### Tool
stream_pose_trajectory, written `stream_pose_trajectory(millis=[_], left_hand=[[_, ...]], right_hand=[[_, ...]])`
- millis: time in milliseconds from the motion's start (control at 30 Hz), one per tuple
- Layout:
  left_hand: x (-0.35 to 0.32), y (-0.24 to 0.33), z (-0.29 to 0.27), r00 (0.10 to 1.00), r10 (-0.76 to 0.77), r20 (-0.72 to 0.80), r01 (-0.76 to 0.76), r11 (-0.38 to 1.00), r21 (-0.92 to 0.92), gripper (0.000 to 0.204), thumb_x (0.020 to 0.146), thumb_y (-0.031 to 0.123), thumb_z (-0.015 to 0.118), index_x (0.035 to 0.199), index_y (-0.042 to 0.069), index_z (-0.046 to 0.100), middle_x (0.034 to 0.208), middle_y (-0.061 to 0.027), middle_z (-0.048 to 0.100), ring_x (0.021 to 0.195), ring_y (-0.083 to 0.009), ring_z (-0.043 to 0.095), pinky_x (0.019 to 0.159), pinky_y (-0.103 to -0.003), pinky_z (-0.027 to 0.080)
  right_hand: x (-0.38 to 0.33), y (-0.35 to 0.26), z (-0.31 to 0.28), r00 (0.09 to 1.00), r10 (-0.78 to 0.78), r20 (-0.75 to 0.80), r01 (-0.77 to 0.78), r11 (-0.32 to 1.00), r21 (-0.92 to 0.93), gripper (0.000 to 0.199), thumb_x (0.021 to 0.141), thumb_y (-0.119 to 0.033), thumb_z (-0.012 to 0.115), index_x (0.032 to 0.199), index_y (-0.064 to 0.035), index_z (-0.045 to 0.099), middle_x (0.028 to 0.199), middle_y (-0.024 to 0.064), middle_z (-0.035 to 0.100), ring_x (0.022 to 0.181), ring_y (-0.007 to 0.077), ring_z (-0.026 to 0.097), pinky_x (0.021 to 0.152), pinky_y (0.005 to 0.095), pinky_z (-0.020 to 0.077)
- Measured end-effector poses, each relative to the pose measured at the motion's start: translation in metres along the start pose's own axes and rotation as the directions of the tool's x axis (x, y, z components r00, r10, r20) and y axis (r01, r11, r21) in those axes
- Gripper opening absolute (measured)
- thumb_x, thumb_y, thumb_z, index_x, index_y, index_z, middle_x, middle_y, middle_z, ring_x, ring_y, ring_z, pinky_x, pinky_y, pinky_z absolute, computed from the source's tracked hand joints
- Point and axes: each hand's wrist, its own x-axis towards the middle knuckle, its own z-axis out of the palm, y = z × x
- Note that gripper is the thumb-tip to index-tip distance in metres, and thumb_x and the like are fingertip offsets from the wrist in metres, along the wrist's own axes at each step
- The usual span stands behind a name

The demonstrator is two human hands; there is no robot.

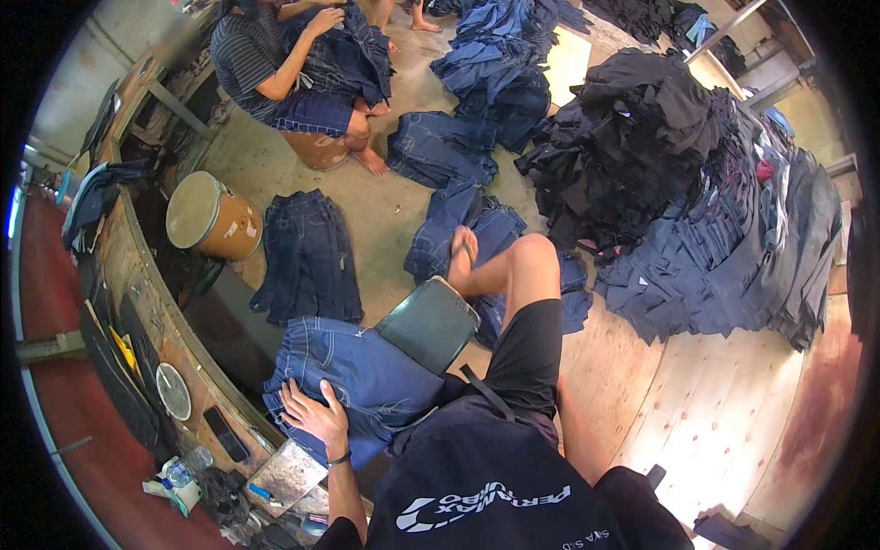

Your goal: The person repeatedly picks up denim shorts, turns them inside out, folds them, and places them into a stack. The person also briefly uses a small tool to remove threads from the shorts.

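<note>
The left hand [316, 417] lies flat on folded jeans [362, 376]. Just right of it stands a stool [429, 323], with the raised knee [533, 252] beyond. Ahead of the hand lies another pair of jeans [307, 257]; a drum [213, 216] sits ahead-left, a clothes heap [678, 174] far right.

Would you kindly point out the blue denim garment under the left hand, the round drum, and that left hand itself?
blue denim garment [367, 367], head view, on its bare middle panel.
round drum [194, 211], head view, on its pale flat end.
left hand [316, 417], head view, on the back of the hand.
</note>
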Motion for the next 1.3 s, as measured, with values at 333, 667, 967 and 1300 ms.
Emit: stream_pose_trajectory(millis=[333, 667, 967, 1300], left_hand=[[0.002, -0.004, -0.002, 1.0, 0.02, 0.003, -0.02, 1.0, -0.019, 0.072, 0.108, 0.058, 0.053, 0.155, 0.004, 0.046, 0.159, -0.0199, 0.048, 0.153, -0.0373, 0.039, 0.122, -0.066, 0.029], [0.051, -0.048, -0.041, 0.969, 0.109, 0.22, -0.043, 0.957, -0.286, 0.096, 0.085, 0.068, 0.079, 0.151, 0.003, 0.054, 0.148, -0.0194, 0.061, 0.137, -0.0398, 0.055, 0.11, -0.062, 0.043], [0.082, -0.032, -0.087, 0.926, 0.19, 0.325, -0.139, 0.975, -0.172, 0.06, 0.091, 0.058, 0.076, 0.112, 0.002, 0.074, 0.099, -0.0187, 0.078, 0.095, -0.0386, 0.074, 0.095, -0.055, 0.045], [-0.058, 0.196, -0.221, 0.72, 0.692, -0.051, -0.6, 0.584, -0.547, 0.027, 0.087, 0.026, 0.081, 0.106, 0.01, 0.07, 0.101, -0.007, 0.061, 0.095, -0.0269, 0.066, 0.087, -0.046, 0.046]], right_hand=[[-0.026, -0.025, 0.025, 0.998, -0.015, 0.053, 0.022, 0.991, -0.129, 0.04, 0.101, -0.031, 0.068, 0.125, 0.0004, 0.072, 0.102, 0.028, 0.077, 0.096, 0.0368, 0.077, 0.085, 0.0447, 0.0587], [0.013, -0.135, -0.032, 0.914, -0.284, -0.288, 0.346, 0.918, 0.193, 0.031, 0.105, -0.019, 0.068, 0.13, -0.0005, 0.07, 0.093, 0.0134, 0.076, 0.077, 0.0194, 0.072, 0.071, 0.0365, 0.0584], [-0.064, -0.321, -0.05, 0.716, -0.683, -0.148, 0.698, 0.709, 0.104, 0.03, 0.107, -0.017, 0.065, 0.131, 0.0001, 0.069, 0.1, 0.0085, 0.073, 0.081, 0.0115, 0.067, 0.07, 0.0271, 0.0531], [-0.188, -0.367, -0.055, 0.762, -0.512, 0.398, 0.059, 0.666, 0.744, 0.048, 0.113, -0.033, 0.051, 0.147, 0.0009, 0.054, 0.142, 0.0163, 0.06, 0.128, 0.0218, 0.058, 0.111, 0.038, 0.0439]])
